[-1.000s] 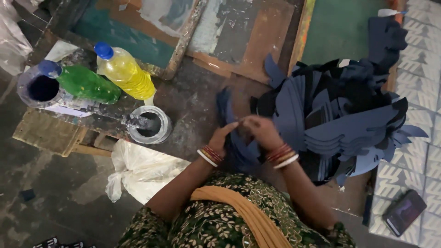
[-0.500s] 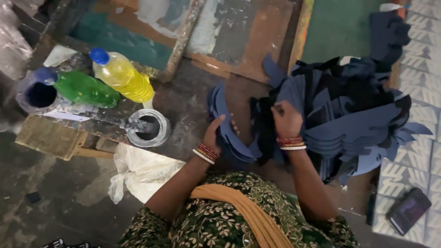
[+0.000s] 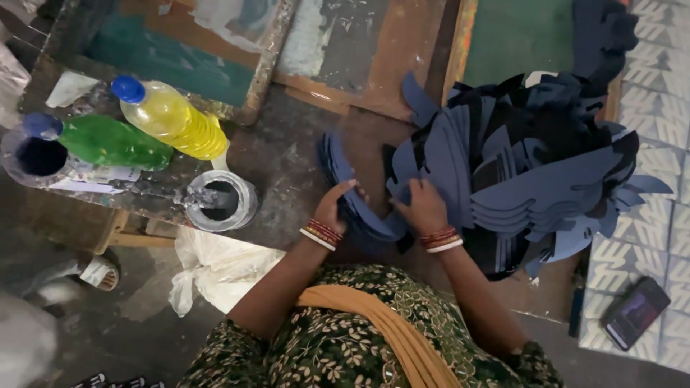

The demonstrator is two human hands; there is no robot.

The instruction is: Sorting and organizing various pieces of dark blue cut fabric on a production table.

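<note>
Worn, paint-stained tabletop (image 3: 287, 154), dark and scuffed, with a framed board (image 3: 215, 43) of teal and rust patches lying across its far side and a green panel (image 3: 517, 36) further right. Heap of dark blue cut pieces (image 3: 546, 179), curved and pointed in outline, stacked loosely over the right half of the tabletop and reaching its edge. Patterned tile floor (image 3: 661, 86) at far right, a dark phone (image 3: 635, 312) lying on it. White plastic bag (image 3: 215, 269) hanging below the near edge of the tabletop. Small curved stack of dark blue pieces (image 3: 352, 194), set apart just left of the heap: left hand (image 3: 334, 208) closed around its near end, thumb on top; right hand (image 3: 424, 208) lies on the neighbouring pieces at the heap's edge, fingers curled down; whether that grip is closed on anything cannot be told. Both wrists carry red and white bangles. Yellow bottle (image 3: 172, 118) with blue cap, lying tilted, touching a green bottle (image 3: 108, 142) beside it. Round metal tin (image 3: 219, 201), open, near the tabletop's edge. Clear cup with dark contents (image 3: 32, 154) at far left.
</note>
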